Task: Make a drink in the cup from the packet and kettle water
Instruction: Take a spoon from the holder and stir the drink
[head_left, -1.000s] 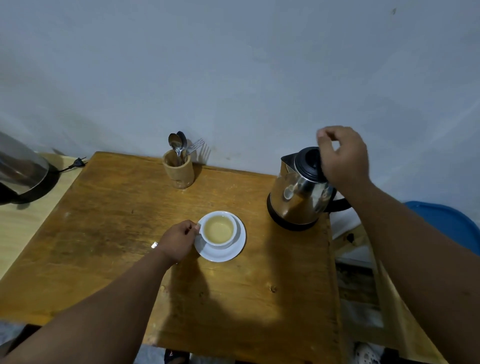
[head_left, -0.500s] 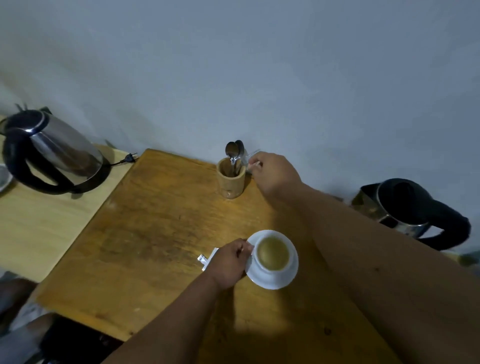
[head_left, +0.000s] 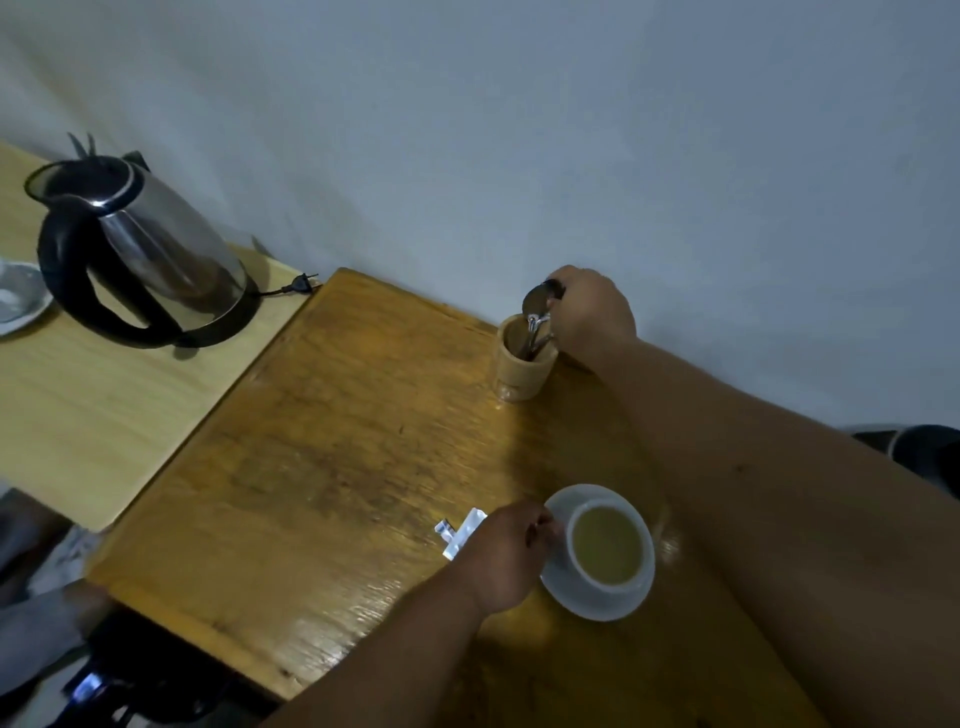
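Note:
A white cup (head_left: 609, 546) holding pale yellow-green liquid stands on a white saucer (head_left: 597, 603) at the near right of the wooden table (head_left: 322, 467). My left hand (head_left: 506, 556) is closed on the cup's left side, with a white packet (head_left: 460, 532) sticking out behind it. My right hand (head_left: 587, 312) is at the wooden utensil holder (head_left: 524, 358) by the wall, fingers closed on a metal spoon (head_left: 537, 301) among the cutlery. The kettle (head_left: 924, 457) I poured from shows only as a dark sliver at the right edge, behind my right forearm.
A second steel kettle (head_left: 145, 249) with a black handle stands on a lighter side table (head_left: 93, 415) to the left, its plug (head_left: 304, 285) lying by the wall. A white dish (head_left: 18, 301) sits at the far left edge. The wall runs close behind everything.
My right hand left the kettle lid, crossed to the utensil holder and closed on a spoon. My view swung left. My left hand stayed on the cup.

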